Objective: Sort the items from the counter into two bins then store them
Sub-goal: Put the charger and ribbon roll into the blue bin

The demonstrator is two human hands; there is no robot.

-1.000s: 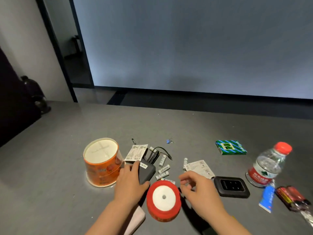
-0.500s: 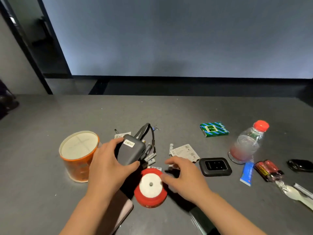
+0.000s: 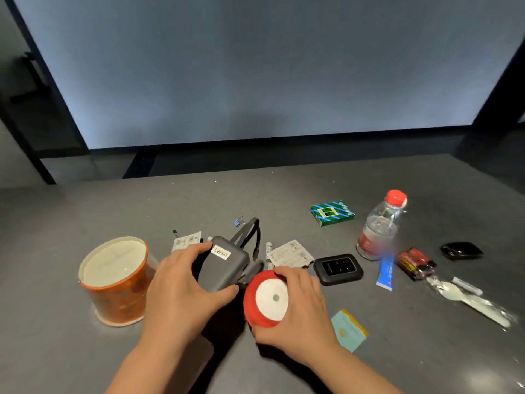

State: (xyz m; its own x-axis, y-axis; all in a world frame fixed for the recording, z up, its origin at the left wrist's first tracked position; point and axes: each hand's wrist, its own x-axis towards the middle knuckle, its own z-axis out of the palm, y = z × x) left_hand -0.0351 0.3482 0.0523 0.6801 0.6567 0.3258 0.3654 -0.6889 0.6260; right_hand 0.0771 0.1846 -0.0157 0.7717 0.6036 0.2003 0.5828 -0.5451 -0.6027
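Head view: a grey counter [image 3: 85,351] seen from above, with both hands near its front edge.
Left hand [image 3: 181,291]: fingers and thumb curled round a dark grey charger block [image 3: 223,264], lifted and tilted, its white label facing up.
Charger cables [image 3: 250,233]: black, looping up from the block's far end.
Right hand [image 3: 301,311]: gripping a red ribbon spool [image 3: 267,301] from the right, fingers over its top rim, thumb under its near edge (the white core faces the camera).
Spool and block: just beside each other, between the two hands.
Orange tub [image 3: 118,281]: upright to the left of the left hand, white top showing.
Paper packets [image 3: 289,254]: flat behind the hands, with small white batteries [image 3: 268,248] between them, partly hidden.
Black tray [image 3: 338,268]: just right of the right hand's fingers.
Green striped box [image 3: 332,213]: further back, lying flat.
Water bottle [image 3: 380,228]: upright with a red cap, blurred, right of the box.
Blue tube [image 3: 386,273]: lying at the bottle's base.
Red batteries [image 3: 414,263]: just right of the blue tube.
Plastic spoon [image 3: 468,298]: wrapped, at the far right.
Pale blue card [image 3: 348,329]: just right of the right wrist.
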